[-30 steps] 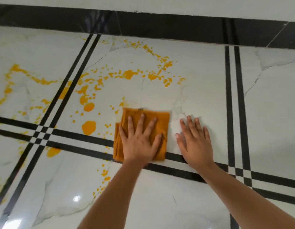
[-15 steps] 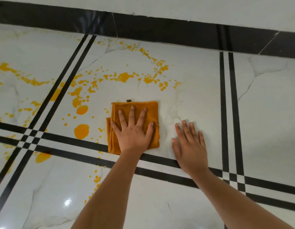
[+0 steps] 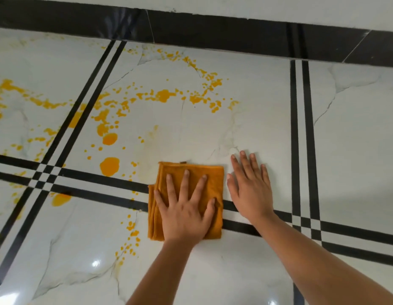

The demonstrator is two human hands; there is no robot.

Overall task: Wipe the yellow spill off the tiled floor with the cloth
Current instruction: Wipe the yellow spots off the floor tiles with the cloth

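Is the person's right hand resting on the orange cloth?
No, the right hand lies flat on the bare tiled floor beside the cloth, while the left hand presses on the cloth.

Black skirting (image 3: 213,29) runs below a white wall (image 3: 257,5).

My one camera sits on my head, facing forward and steeply down, close over the tiled floor (image 3: 257,128); my forearms (image 3: 169,271) enter from below, and black skirting (image 3: 213,31) crosses the top.
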